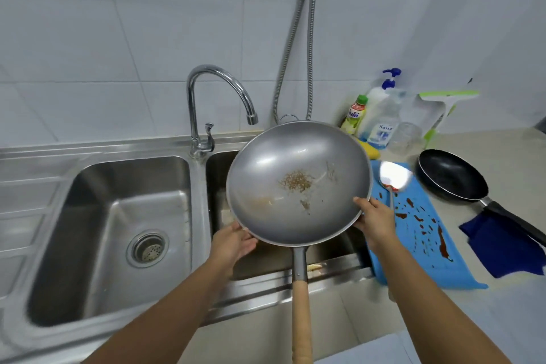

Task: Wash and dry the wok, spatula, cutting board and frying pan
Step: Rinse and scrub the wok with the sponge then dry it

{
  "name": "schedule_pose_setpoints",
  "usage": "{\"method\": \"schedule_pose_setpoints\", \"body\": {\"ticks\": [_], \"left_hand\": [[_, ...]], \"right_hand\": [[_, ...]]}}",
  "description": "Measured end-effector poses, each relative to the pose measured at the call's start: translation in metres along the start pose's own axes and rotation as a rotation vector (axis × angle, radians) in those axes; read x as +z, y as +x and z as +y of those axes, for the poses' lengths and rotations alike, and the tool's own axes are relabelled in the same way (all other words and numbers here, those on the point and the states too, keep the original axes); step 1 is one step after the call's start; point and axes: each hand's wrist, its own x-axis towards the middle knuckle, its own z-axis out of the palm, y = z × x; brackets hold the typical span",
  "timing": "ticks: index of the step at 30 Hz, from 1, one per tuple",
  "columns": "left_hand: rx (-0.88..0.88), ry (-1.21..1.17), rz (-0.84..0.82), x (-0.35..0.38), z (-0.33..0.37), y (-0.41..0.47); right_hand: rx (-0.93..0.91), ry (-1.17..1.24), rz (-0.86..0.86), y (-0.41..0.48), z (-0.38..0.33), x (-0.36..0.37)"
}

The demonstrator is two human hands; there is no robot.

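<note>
A person looks down at a steel double sink (197, 204). At the centre of the view, a round grey wok (298, 156) is held above the right basin (215, 186), its inside facing the camera. Brown food scraps cling to the middle of its bowl. Its long wooden handle (301, 319) points straight to 6 o'clock.

The left hand (233, 241) is at 7 o'clock on the wok, palm up, fingers reaching fairly straight under the rim to support it. The right hand (375, 221) is at 4 o'clock on the wok and pinches the rim, with the thumb lying over the edge and the fingers underneath.

At 3 o'clock from the wok, a blue cutting board (419, 245) lies on the counter (508, 304), spattered with dark brown sauce. A shiny metal spatula (396, 176) rests on the board's far end. Further toward 3 o'clock, just beside the board, sits a black frying pan (452, 176); its dark handle lies over a dark blue cloth (502, 245).

At 11 o'clock from the wok, a curved chrome tap (218, 91) rises behind the sink. The left basin (118, 186), at 9 o'clock, shows its round drain (147, 248). At 1 o'clock, against the white tiled wall, stand soap bottles (381, 115) and a green squeegee (443, 106). A metal hose (298, 38) hangs down the wall at 12 o'clock.
</note>
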Motion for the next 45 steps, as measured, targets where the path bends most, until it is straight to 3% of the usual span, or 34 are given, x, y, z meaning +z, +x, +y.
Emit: {"method": "schedule_pose_setpoints", "body": {"ticks": [7,11,16,21,25,28,34,45], "left_hand": [[0.025,0.184,0.105,-0.027,-0.001,0.01],[0.25,0.629,0.152,-0.024,0.015,0.016],[0.532,0.945,0.176,-0.01,0.059,0.056],[0.789,1.322,0.394,0.001,0.124,0.103],[0.794,1.491,0.426,0.002,0.164,0.131],[0.842,1.513,0.427,-0.005,0.17,0.139],[1.068,1.314,0.439,-0.038,0.139,0.131],[0.938,1.411,0.348,-0.052,0.081,0.115]], "right_hand": [[0.064,0.041,0.008,0.001,0.027,0.02],[0.056,0.01,0.015,0.001,0.027,0.033],[0.063,-0.015,0.035,0.007,0.032,0.047],[0.075,-0.042,0.084,0.014,0.042,0.048],[0.066,-0.072,0.111,0.018,0.046,0.05],[0.075,-0.073,0.125,0.02,0.05,0.049],[0.103,-0.064,0.137,0.022,0.055,0.05],[0.018,-0.094,0.179,0.012,0.065,0.062]]}}
